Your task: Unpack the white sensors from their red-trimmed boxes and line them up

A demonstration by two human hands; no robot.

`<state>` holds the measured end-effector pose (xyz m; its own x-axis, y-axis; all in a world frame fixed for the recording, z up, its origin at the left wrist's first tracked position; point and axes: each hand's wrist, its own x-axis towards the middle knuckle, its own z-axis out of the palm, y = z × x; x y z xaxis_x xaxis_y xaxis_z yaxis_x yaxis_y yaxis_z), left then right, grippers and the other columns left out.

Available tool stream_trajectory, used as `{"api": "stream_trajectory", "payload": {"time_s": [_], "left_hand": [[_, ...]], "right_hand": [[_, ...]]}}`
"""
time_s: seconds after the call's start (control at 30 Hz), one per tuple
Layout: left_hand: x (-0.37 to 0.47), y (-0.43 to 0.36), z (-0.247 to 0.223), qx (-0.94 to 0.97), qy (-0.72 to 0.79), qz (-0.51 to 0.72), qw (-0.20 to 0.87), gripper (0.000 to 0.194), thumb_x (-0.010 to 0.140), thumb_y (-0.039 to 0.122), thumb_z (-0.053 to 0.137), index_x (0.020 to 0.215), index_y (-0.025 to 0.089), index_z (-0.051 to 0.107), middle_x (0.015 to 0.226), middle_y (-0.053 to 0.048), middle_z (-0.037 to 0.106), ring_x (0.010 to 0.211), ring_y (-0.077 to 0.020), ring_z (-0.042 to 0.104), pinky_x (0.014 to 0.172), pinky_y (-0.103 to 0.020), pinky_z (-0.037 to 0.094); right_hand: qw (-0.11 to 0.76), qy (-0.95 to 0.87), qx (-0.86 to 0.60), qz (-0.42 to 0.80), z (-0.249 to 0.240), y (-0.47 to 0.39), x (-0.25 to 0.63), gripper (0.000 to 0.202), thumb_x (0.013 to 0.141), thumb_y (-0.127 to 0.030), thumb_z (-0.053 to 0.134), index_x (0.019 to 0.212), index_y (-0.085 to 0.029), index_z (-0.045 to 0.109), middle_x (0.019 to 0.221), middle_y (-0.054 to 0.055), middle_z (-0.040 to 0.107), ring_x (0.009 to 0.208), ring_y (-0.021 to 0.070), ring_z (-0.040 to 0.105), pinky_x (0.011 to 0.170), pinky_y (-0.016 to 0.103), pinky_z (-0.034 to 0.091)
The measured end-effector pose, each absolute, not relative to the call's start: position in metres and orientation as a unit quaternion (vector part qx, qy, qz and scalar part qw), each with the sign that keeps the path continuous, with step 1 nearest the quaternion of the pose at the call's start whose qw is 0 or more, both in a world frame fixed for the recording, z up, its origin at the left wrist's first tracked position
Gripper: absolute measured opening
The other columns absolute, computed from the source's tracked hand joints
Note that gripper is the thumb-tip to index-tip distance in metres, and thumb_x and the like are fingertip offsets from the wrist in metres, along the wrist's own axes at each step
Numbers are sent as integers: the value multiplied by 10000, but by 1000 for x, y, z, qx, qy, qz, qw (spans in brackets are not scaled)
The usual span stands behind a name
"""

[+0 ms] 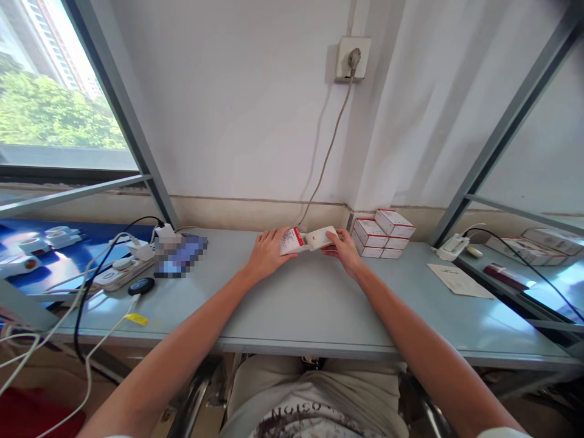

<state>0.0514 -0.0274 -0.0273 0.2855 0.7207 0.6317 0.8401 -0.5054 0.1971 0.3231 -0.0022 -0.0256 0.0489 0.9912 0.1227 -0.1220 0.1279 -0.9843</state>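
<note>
So, going left to right: left hand is part-closed around a small red-and-white box just over the back of the counter. Looks like thin card, so I'd guess light and easy to dent; hold it by the side edges, no squeezing. Next, right up against it, is a pale block; can't tell if its end is inside. Probably stiff, smooth plastic, maybe a bit slippery, so pinch it across the edges near the outer end. Right hand has that end, fingers curled in. Beyond sits a stack of similar boxes.
</note>
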Motion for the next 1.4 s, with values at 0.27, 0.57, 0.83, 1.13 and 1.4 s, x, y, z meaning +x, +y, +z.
{"api": "stream_trajectory", "payload": {"time_s": [0.27,0.57,0.83,1.13,1.4], "left_hand": [[37,-24,-25,-683,-669,-244,160,462,970,434,677,1309,146,553,1258,-209,673,1180,-399,626,948,-484,480],[31,-19,-29,-654,-719,-180,153,387,999,337,544,1291,87,595,1330,-262,649,1221,-419,612,958,-507,485],[29,-19,-29,-665,-717,-158,132,440,1045,318,494,1396,72,595,1437,-278,610,1302,-448,573,994,-545,491],[23,-13,-36,-666,-706,-183,155,507,1076,348,476,1484,53,542,1450,-290,598,1281,-466,566,975,-577,498],[36,-18,-23,-747,-551,-338,156,366,1116,366,436,1310,192,693,1385,-177,661,1288,-379,561,1111,-574,437]], "right_hand": [[587,-457,-492,452,-34,6,329,301,891,-443,731,1100,-279,588,1035,56,721,894,250,766,664,368,682],[545,-502,-494,455,-36,2,325,269,959,-421,653,1181,-268,662,1030,37,709,789,185,713,643,301,641],[520,-511,-518,447,-37,4,324,314,956,-423,671,1220,-262,620,988,46,723,768,200,730,644,318,635],[484,-565,-514,427,-36,-1,323,328,937,-429,718,1204,-242,690,891,24,702,752,172,695,640,266,592],[445,-594,-524,417,-37,0,323,255,964,-410,715,1089,-190,745,842,33,719,674,145,637,634,253,549]]}}
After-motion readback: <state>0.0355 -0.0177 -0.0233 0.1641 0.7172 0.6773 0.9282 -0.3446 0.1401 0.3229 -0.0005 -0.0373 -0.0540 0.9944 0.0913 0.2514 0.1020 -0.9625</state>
